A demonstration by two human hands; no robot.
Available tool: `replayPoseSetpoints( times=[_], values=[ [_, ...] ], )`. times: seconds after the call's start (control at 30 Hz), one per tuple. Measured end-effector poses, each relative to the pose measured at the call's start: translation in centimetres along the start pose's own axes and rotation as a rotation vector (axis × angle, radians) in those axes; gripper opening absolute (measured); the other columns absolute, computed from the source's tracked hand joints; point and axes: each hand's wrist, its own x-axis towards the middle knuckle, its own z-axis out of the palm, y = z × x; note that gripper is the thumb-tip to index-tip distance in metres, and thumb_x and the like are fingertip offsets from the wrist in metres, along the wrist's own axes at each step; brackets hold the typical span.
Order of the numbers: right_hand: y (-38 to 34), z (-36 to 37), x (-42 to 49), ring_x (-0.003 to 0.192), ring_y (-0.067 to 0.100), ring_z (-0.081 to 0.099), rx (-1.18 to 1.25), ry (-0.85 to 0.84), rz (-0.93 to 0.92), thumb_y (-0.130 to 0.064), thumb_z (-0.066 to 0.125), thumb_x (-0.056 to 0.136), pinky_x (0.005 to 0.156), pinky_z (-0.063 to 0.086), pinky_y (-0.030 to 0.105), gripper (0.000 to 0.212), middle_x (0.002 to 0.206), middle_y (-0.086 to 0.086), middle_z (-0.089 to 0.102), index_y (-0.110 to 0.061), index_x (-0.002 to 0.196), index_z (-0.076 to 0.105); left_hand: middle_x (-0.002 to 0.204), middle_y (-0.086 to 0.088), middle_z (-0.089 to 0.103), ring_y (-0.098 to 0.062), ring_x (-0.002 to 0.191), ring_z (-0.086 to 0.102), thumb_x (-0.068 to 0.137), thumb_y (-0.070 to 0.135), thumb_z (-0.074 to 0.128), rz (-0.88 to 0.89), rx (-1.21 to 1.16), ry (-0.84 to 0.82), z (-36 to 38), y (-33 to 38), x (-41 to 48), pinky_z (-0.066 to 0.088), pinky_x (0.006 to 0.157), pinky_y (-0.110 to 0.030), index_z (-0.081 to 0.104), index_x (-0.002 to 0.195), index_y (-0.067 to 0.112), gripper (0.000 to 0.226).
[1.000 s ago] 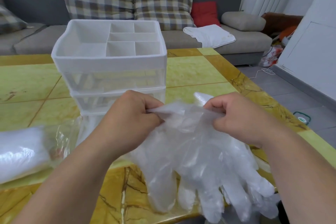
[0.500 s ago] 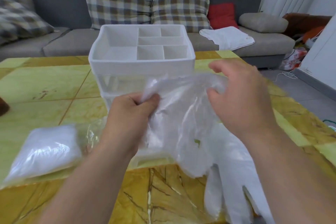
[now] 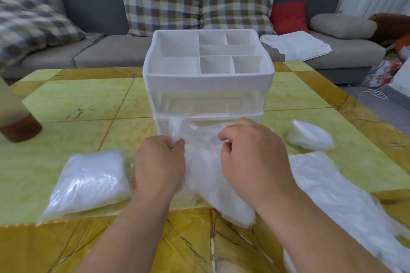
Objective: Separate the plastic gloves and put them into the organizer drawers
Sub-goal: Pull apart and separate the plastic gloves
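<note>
Our left hand (image 3: 160, 163) pinches the upper corner of a crumpled plastic glove (image 3: 200, 162), and our right hand (image 3: 250, 159) curls its fingers into the same bunch. The glove lies between them, long axis running toward us, top end at the organizer (image 3: 207, 77) straight ahead, both hands equally near. We count two clear drawers (image 3: 206, 104), one glove packet (image 3: 88, 179) on the left, and one loose heap (image 3: 332, 188) and one small wad (image 3: 309, 137) on the right.

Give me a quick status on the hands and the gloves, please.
Left hand, right hand both pinching plastic glove at organizer front. Drawer state unclear. Nothing in the way.
</note>
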Motion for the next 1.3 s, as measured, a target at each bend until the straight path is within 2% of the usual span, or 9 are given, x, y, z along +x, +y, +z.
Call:
replayPoseSetpoints(
  times=[0.23,0.4,0.57,0.7,0.8,0.87,0.97,1.13,1.3],
  values=[
    [1.3,2.5,-0.2,0.089,0.022,0.06,-0.067,-0.354,0.031,-0.001,0.053,0.085,0.062,0.045,0.026,0.027,0.084,-0.006,0.059,-0.023,0.074,0.064,0.049,-0.002,0.039,-0.019,0.046,0.036,0.095,0.019,0.06,0.076,0.146,-0.01,-0.6,0.0,-0.1,0.023,0.043,-0.027,0.038,0.055,0.01,0.046],
    [2.3,3.2,-0.1,0.119,0.019,0.043,-0.107,-0.4,-0.047,-0.014,0.058,0.093,0.098,0.043,0.031,0.035,0.124,-0.009,0.055,-0.032,0.12,0.069,0.051,0.0,0.049,-0.018,0.05,0.048,0.093,0.018,0.059,0.082,0.267,-0.004,-0.8,-0.3,0.2,0.026,0.045,-0.026,0.046,0.051,0.014,0.044],
    [2.3,3.7,0.5,0.098,0.021,0.057,-0.061,-0.48,-0.019,-0.008,0.056,0.09,0.082,0.051,0.034,0.031,0.114,-0.003,0.06,-0.027,0.111,0.071,0.053,-0.001,0.049,-0.019,0.05,0.047,0.09,0.016,0.056,0.101,0.378,0.02,-0.8,-0.4,0.0,0.026,0.045,-0.027,0.046,0.054,0.015,0.037],
    [2.1,4.1,1.1,0.104,0.025,0.058,-0.071,-0.598,-0.068,-0.012,0.052,0.092,0.092,0.05,0.039,0.035,0.119,-0.001,0.056,-0.029,0.117,0.069,0.054,-0.002,0.049,-0.021,0.052,0.046,0.088,0.013,0.055,0.068,0.358,0.005,-1.0,-0.8,0.5,0.029,0.046,-0.028,0.046,0.055,0.013,0.034],
    [2.2,4.3,1.4,0.109,0.028,0.054,-0.087,-0.642,-0.074,-0.018,0.052,0.094,0.099,0.045,0.041,0.032,0.123,0.002,0.05,-0.03,0.119,0.068,0.088,0.001,0.065,-0.021,0.072,0.057,0.092,0.02,0.059,0.195,0.356,0.112,-1.5,-0.4,0.4,0.045,0.06,-0.033,0.066,0.093,0.018,0.007],
    [2.2,4.6,1.7,0.11,0.028,0.053,-0.095,-0.665,-0.065,-0.018,0.052,0.095,0.099,0.044,0.039,0.032,0.125,0.004,0.049,-0.031,0.12,0.067,0.103,0.007,0.063,-0.015,0.082,0.055,0.091,0.022,0.065,0.401,0.355,0.147,-1.8,0.2,-0.2,0.045,0.067,-0.032,0.065,0.111,0.024,0.02],
    [2.4,4.9,1.8,0.112,0.025,0.052,-0.058,-0.666,-0.044,-0.014,0.051,0.095,0.096,0.045,0.034,0.041,0.128,0.002,0.046,-0.037,0.124,0.066,0.107,0.011,0.065,-0.013,0.094,0.061,0.094,0.024,0.065,0.615,0.517,-0.107,-1.3,0.6,-1.2,0.051,0.076,-0.03,0.07,0.11,0.03,0.018],
    [2.9,5.2,1.7,0.112,0.021,0.055,-0.072,-0.623,-0.088,-0.012,0.055,0.093,0.094,0.049,0.033,0.035,0.126,0.0,0.05,-0.033,0.116,0.072,0.1,0.006,0.067,-0.017,0.093,0.066,0.092,0.012,0.057,0.532,0.81,-0.307,0.3,-1.6,-0.4,0.058,0.076,-0.033,0.069,0.098,0.028,0.022],
    [3.1,4.7,2.3,0.116,0.021,0.056,-0.057,-0.681,-0.093,-0.007,0.055,0.09,0.097,0.049,0.036,0.041,0.124,-0.003,0.059,-0.031,0.12,0.07,0.138,0.012,0.051,-0.017,0.116,0.061,0.094,0.015,0.056,0.634,0.794,-0.387,0.9,-1.5,0.2,0.054,0.09,-0.034,0.055,0.131,0.032,0.041]
  ],
)
